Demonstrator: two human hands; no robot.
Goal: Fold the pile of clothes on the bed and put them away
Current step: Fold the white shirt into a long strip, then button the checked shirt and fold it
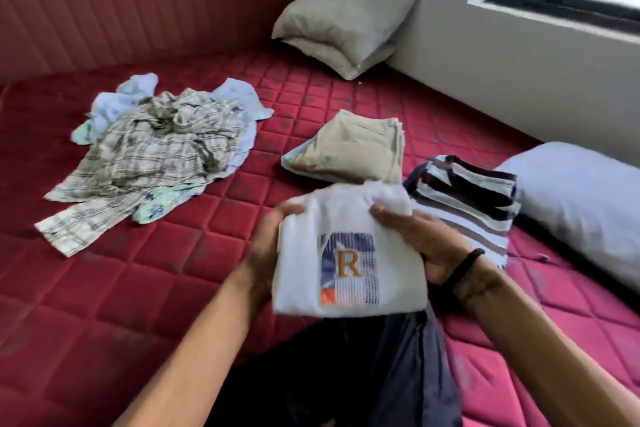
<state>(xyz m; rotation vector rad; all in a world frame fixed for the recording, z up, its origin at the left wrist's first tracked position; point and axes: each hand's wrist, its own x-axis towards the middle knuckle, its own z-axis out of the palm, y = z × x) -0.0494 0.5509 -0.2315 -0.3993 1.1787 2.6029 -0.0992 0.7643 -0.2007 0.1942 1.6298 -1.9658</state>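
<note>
Both hands are on the folded white T-shirt (349,253), held up just above the lap at the near middle of the bed (104,288): the left hand (266,246) grips its left edge with fingers tucked behind, the right hand (415,243) pinches the right edge with the thumb on top. This thing looks light and completely soft, so it will sag and spring open if held by one corner; best to keep a grip on both side edges, or slide a flat palm underneath, so the folds stay stacked. The printed patch with the letter R faces up and likely adds a little stiffness in the middle. Just beyond it sit a folded beige garment (349,149) and, to the right, a folded striped shirt (464,198), touching a pale pillow (581,204). Over at the far left, the unfolded pile (152,149) waits, a checked shirt on top of light blue pieces, all limp and tangled. No drawer, basket or wardrobe is in view, so where these get put away I cannot tell.
</note>
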